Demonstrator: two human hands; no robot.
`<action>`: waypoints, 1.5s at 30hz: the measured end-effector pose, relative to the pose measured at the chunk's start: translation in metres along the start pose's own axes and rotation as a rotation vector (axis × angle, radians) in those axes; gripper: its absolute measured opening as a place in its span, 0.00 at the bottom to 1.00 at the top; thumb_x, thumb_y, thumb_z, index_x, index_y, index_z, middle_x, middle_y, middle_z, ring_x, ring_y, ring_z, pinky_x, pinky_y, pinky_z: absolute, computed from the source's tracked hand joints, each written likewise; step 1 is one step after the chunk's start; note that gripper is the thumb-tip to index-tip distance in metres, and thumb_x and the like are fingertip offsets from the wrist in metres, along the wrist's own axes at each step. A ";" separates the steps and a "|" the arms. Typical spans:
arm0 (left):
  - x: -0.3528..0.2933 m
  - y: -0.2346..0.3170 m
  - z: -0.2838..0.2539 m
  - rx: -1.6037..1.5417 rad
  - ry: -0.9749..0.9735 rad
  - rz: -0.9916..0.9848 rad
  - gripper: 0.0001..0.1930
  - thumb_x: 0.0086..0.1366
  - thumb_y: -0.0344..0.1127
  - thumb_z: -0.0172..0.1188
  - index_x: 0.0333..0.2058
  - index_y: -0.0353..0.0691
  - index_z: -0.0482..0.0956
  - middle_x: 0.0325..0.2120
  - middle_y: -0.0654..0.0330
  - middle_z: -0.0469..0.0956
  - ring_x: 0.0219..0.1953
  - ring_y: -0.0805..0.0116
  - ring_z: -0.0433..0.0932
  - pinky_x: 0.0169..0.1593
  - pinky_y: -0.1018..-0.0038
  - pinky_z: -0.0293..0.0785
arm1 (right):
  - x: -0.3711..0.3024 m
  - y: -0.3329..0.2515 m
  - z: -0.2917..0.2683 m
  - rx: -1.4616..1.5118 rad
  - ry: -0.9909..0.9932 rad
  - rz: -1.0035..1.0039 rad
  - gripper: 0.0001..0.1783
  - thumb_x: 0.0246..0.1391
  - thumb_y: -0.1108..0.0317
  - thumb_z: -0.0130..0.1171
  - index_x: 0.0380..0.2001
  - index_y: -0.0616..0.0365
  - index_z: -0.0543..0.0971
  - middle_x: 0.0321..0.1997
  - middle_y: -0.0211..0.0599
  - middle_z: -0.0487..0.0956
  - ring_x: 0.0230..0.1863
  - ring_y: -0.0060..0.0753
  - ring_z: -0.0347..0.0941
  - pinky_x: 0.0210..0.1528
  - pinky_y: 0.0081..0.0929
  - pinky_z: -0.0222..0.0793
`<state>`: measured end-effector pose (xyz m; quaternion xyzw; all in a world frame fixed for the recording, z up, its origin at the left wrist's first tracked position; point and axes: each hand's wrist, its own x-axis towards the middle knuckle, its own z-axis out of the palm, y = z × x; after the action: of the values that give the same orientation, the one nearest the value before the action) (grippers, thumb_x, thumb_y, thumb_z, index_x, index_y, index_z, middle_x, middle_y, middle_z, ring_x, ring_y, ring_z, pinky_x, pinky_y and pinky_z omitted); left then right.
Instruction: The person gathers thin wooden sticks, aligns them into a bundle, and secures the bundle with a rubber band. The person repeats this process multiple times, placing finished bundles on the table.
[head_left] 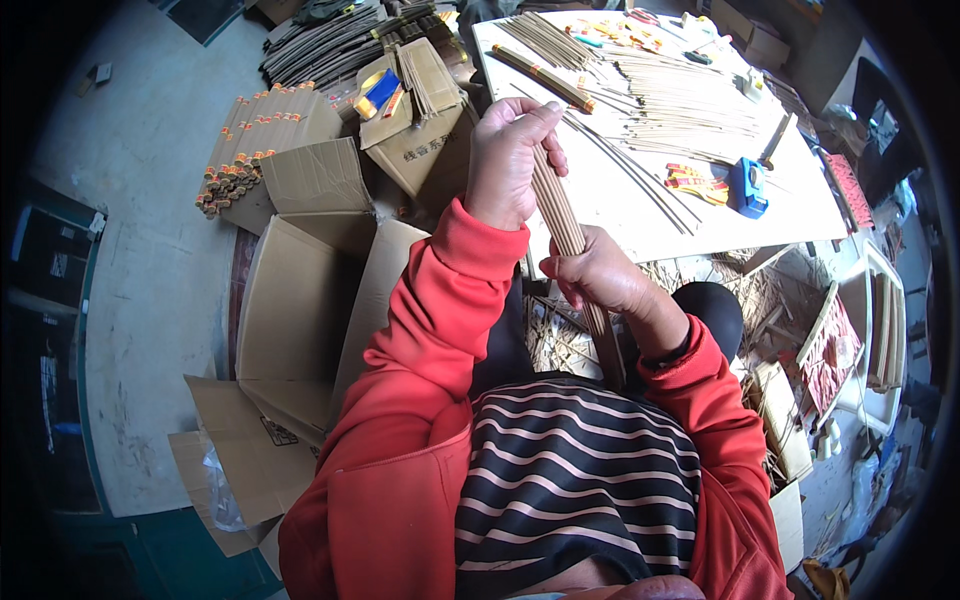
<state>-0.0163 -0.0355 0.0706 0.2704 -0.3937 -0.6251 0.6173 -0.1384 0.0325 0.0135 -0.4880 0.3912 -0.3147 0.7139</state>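
Observation:
A long bundle of thin brown sticks (pixel 558 208) slants between my hands, its lower end running down toward my lap. My left hand (pixel 508 158) is closed round the upper end, thumb along the top. Lower down, my right hand (pixel 606 272) wraps the bundle with its fingers curled. Just beyond them is the white table (pixel 606 190), where loose sticks (pixel 690 105) are spread out. A wrapped bundle with a red and yellow band (pixel 545 78) lies near the table's left edge.
Yellow and red labels (pixel 697 184) and a blue block-shaped thing (pixel 748 187) sit on the table's right part. An open cardboard box (pixel 290 310) stands at my left, with stacked banded bundles (pixel 265 130) behind it. Broken sticks (pixel 565 340) litter the floor under the table.

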 end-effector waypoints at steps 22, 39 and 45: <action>-0.015 -0.015 -0.019 -0.208 -0.034 -0.009 0.10 0.56 0.29 0.55 0.36 0.42 0.66 0.14 0.65 0.63 0.13 0.74 0.64 0.18 0.76 0.64 | 0.003 0.008 0.010 -0.652 0.401 -0.196 0.11 0.41 0.69 0.54 0.27 0.67 0.71 0.20 0.54 0.74 0.25 0.50 0.74 0.31 0.35 0.68; -0.008 -0.019 -0.031 -0.209 0.001 -0.044 0.08 0.57 0.31 0.55 0.34 0.42 0.66 0.14 0.65 0.64 0.13 0.74 0.64 0.19 0.76 0.64 | 0.016 0.015 0.007 -0.540 0.311 -0.123 0.09 0.43 0.71 0.55 0.25 0.66 0.69 0.16 0.44 0.73 0.19 0.41 0.72 0.24 0.31 0.67; 0.001 -0.019 -0.035 -0.314 -0.138 -0.101 0.15 0.59 0.41 0.57 0.39 0.42 0.65 0.17 0.64 0.67 0.19 0.73 0.67 0.25 0.76 0.66 | 0.014 -0.003 -0.004 -0.034 -0.021 0.155 0.05 0.45 0.76 0.55 0.22 0.63 0.69 0.11 0.31 0.67 0.08 0.20 0.62 0.10 0.19 0.57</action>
<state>0.0017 -0.0434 0.0365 0.1467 -0.3186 -0.7261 0.5914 -0.1353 0.0174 0.0120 -0.4717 0.4257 -0.2469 0.7317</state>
